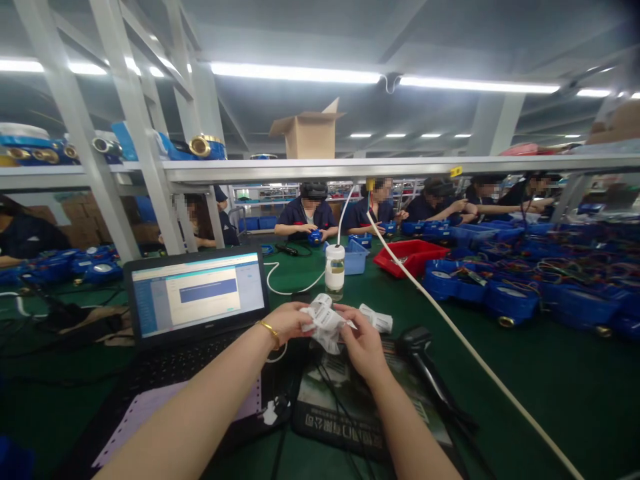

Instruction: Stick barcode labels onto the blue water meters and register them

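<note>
Both my hands are raised over the mouse pad (340, 420), in front of a bottle with a white lid and sleeve (335, 270). A crumpled strip of white printed labels (326, 321) is between them. My left hand (290, 323), with a gold bracelet on its wrist, pinches the strip's left side. At its right edge, my right hand (365, 341) grips the strip between thumb and fingers. Just behind my right hand lies another bundle of white labels (377, 320). A black handheld barcode scanner (423, 360) rests to the right.
An open laptop (200, 293) stands left, with a pink sheet (150, 413) on it. A pale cable (465, 340) slants across the right side. Several blue meters (510, 300) and a red tray (407, 257) lie beyond. A shelf (320, 170) spans overhead; co-workers sit opposite.
</note>
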Available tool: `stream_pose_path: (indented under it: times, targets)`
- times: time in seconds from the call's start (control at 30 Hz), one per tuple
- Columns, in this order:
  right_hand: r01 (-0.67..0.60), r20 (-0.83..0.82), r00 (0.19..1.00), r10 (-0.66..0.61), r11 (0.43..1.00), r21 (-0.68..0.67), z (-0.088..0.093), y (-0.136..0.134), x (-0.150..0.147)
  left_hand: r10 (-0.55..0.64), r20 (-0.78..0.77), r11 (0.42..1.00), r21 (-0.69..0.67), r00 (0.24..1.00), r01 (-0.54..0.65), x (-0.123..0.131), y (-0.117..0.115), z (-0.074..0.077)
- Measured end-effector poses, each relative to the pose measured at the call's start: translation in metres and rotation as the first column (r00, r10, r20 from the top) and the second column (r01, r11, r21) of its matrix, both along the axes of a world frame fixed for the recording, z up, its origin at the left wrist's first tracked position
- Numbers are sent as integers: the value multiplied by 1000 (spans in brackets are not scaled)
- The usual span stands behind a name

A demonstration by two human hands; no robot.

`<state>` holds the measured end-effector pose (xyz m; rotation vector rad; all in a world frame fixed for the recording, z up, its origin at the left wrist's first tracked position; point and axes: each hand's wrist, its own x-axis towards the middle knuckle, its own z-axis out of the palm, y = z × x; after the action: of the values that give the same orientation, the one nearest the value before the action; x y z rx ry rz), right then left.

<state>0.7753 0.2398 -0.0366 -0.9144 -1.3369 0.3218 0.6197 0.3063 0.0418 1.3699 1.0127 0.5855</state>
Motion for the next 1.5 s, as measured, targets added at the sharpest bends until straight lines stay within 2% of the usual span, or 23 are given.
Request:
stream_pose_path:
  times: [0.1,0.2,0.3,0.4,0.53,0.67,0.8,1.0,1.1,1.27,1.4,1.5]
  targets:
    - [236,22,972,-235,972,-23,-3,1,3,24,-9,977,212,1000,-22,-13,1,9]
    - [355,103,925,-365,929,105,5,-6,-1,-16,-52,910,412,999,36,-21,-8,17]
    - [319,269,878,-395,903,287,19,-17,-11,-66,-95,846,522,993,107,-18,-25,19]
    - [247,351,866,-356,915,320,27,-24,-18,-90,-127,804,577,988,147,-9,-40,17]
    - [224,363,874,-322,931,287,25,-22,-17,-69,-176,783,601,982,163,-3,-46,18]
    - [197,348,894,-282,946,258,21,-19,-15,-102,-225,810,546,969,212,-7,-42,25]
    - [119,297,938,-180,970,212,23,-22,-17,-136,-226,818,523,965,238,-11,-42,29]
    - [15,266,962,-64,983,184,22,-20,-19,-65,-201,804,570,977,171,-9,-46,24]
    - [-2,281,958,-48,985,175,19,-17,-21,-33,-199,801,581,980,145,-8,-49,25]
    - [35,322,941,-99,979,199,16,-16,-23,-30,-252,785,593,967,179,-8,-53,32]
    - [62,350,929,-121,983,175,15,-15,-20,-61,-295,802,555,954,222,-16,-51,41]
    - [71,370,920,-128,984,162,13,-14,-18,-88,-272,814,534,958,226,-23,-49,45]
